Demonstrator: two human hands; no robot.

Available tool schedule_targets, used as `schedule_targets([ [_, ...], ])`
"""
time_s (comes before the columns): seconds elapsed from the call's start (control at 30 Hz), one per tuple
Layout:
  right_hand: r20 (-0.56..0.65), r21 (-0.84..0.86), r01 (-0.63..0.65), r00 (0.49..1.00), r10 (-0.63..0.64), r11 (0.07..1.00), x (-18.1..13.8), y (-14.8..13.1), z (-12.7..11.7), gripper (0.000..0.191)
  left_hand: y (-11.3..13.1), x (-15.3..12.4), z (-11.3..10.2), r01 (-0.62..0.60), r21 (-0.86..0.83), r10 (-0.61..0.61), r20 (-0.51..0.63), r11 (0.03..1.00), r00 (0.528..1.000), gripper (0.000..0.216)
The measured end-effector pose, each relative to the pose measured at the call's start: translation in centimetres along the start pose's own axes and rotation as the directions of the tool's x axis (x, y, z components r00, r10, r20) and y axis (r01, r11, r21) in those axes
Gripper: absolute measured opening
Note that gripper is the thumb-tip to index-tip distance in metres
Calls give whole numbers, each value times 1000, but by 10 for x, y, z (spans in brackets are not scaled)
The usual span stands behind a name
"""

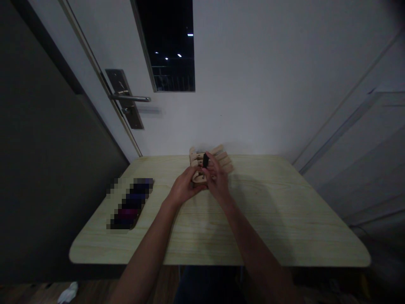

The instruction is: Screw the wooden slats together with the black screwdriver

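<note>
A small wooden slatted rack (pixel 207 162) was being handled at the far edge of a pale wood-grain table (pixel 278 219), close against a white wall (pixel 268 84). The left hand (pixel 183 188) was closed around the rack's near left corner, steadying it on the tabletop, while the right hand (pixel 217 177) pinched a small dark piece (pixel 205 159) between fingertips and held it at the top of the rack, among the slats. The piece's exact nature could not be made out in the dim light.

A clean fit, it was judged, would be best served by keeping the rack pressed flat with the left hand, lining the dark piece up squarely with a gap, and easing it down without force, since the light slats looked liable to tip or shift toward the wall.

As a holder, the rack showed several pale slats fanned out to the right; apart from the dark piece, nothing could be confirmed inside it. To the left on the table, well apart from both hands, a long dark object (pixel 130 203) was blurred beyond reading. A white door (pixel 104 55) with a metal lever handle (pixel 129 98) stood behind, and a crumpled white scrap (pixel 68 292) lay on the floor below.
</note>
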State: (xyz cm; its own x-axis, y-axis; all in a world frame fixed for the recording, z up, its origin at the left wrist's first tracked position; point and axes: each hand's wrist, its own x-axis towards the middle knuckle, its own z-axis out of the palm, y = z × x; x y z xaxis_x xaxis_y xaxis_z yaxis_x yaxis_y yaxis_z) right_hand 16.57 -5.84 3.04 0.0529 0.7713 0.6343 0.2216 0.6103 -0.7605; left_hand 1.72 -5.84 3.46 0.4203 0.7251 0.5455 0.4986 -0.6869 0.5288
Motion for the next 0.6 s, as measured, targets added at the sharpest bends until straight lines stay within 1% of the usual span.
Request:
schedule_targets([
  [0.17,-3,-88,42,999,-42,995,0,-2,1,45,0,0,-1,-7,6,7,2,1000,1000,53],
  [0.27,1,-58,62,998,-62,996,-1,-4,0,48,0,1,-1,-1,-9,1,10,1000,1000,52],
  [0.43,32,-18,27,999,-26,999,-1,-3,-2,50,1,0,0,4,-15,-4,2,1000,1000,54],
  [0.6,11,-6,0,1000,0,1000,0,1,-1,47,1,0,0,11,-25,-11,3,1000,1000,55],
])
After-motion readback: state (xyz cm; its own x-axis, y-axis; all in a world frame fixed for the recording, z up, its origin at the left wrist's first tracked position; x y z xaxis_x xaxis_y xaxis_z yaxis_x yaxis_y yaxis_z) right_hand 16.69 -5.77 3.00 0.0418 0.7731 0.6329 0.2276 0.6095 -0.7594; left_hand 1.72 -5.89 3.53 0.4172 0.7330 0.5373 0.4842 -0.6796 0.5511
